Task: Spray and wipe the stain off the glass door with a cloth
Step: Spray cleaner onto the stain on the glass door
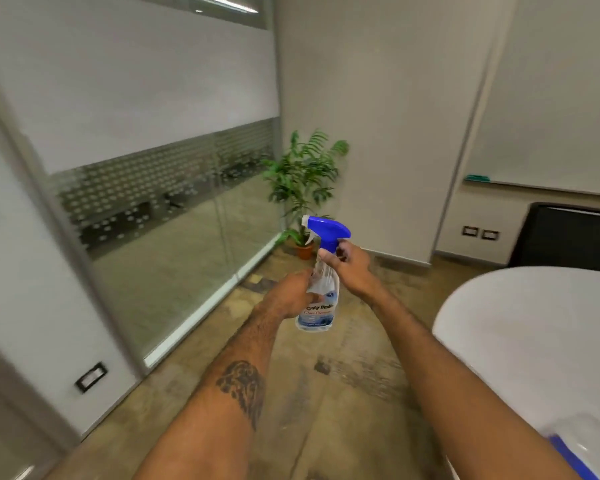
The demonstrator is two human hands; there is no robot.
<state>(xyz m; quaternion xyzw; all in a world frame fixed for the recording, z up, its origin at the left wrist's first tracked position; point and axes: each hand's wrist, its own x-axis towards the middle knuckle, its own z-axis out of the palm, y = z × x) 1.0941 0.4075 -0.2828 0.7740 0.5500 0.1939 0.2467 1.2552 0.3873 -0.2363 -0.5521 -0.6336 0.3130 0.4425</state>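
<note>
A clear spray bottle [321, 299] with a blue trigger head is held upright in front of me, its nozzle pointing left toward the glass. My left hand [293, 294] is wrapped around the bottle's body. My right hand [349, 268] grips the neck just under the blue head. The glass door [160, 233] fills the left side, frosted on top with a dotted band below. No stain shows on the glass from here. A blue and white thing [568, 452] lies on the table at bottom right; I cannot tell whether it is the cloth.
A white round table [534, 323] stands close on my right. A potted plant [303, 192] sits in the far corner by the glass. A dark chair [568, 237] and a whiteboard [551, 98] are at the right wall. Brown patterned floor lies ahead.
</note>
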